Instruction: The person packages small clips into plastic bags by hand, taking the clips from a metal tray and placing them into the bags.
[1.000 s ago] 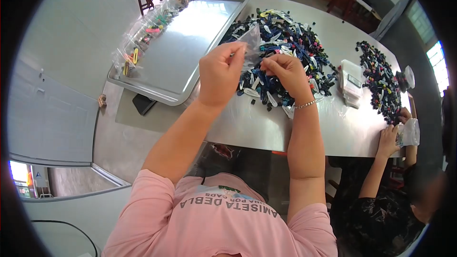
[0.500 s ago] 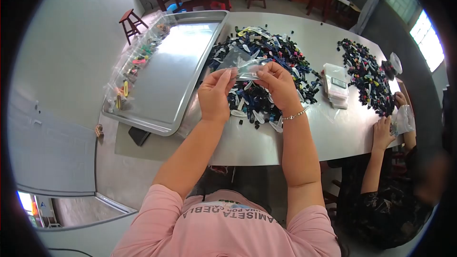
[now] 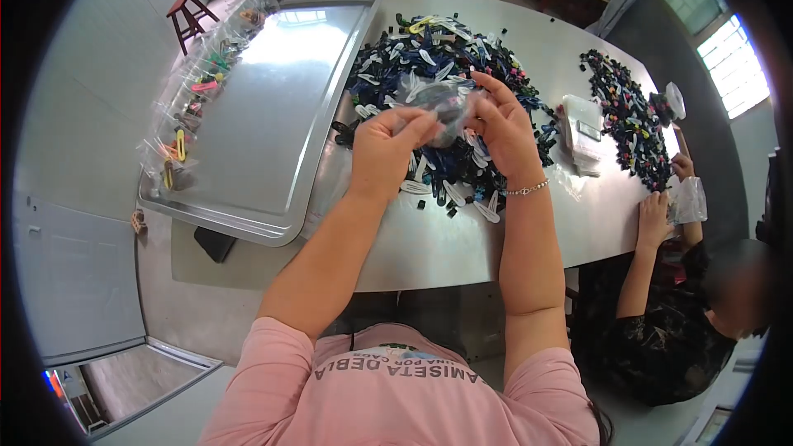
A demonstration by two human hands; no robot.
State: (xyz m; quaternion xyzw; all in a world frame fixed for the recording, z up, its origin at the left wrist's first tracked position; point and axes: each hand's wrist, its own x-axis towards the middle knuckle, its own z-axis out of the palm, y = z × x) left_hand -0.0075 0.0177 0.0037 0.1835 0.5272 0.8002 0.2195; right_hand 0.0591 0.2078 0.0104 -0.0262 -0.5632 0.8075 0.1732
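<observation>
Both hands meet above the near edge of the big pile of hair clips (image 3: 446, 74) in the middle of the tabletop (image 3: 429, 239). The left hand (image 3: 388, 144) and the right hand (image 3: 504, 128) each pinch one side of a small clear bag (image 3: 442, 103), held in the air between them; the grip of each hand is pressed onto the plastic, thumb against fingers. Something dark shows through the bag, though how many clips it holds cannot be told.

As for progress, a row of filled bags (image 3: 194, 99) lies along the far left rim of the metal tray (image 3: 273, 116), each with bright clips inside, while most of the tray's surface is bare. The pile remains large and dense, so by the look of it only a small share of the clips has been packed and the bulk is left. The bag in hand seems partly through its own turn: loaded or being loaded, not yet laid on the tray.

A stack of flat empty bags (image 3: 582, 136) sits to the right of the pile. Further right, a second pile of clips (image 3: 628, 120) lies before another person, whose hand (image 3: 652, 215) rests at the tabletop edge beside a bag.
</observation>
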